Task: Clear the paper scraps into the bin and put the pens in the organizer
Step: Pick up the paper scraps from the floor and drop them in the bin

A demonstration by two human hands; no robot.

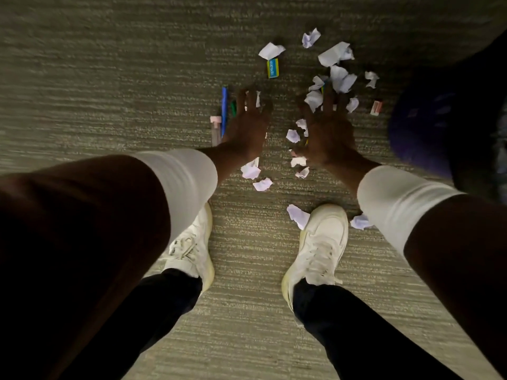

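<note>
Several crumpled white paper scraps [336, 54] lie scattered on the grey carpet, more of them [251, 171] between my wrists and one [297, 215] by my right shoe. A blue pen [224, 111] and a green pen [233, 108] lie just left of my left hand [248, 124], which reaches down with fingers spread over a scrap. My right hand [327, 133] is spread open over the scraps at centre right. A pink-capped clear pen [216, 128] lies beside the blue one. Neither hand visibly holds anything.
A blue-and-yellow eraser [273, 68] lies beyond my left hand, a small pink-white eraser [376, 107] to the right. A dark purple round container [422, 133] stands at the right edge. My white shoes [319, 242] stand on the carpet below the scraps.
</note>
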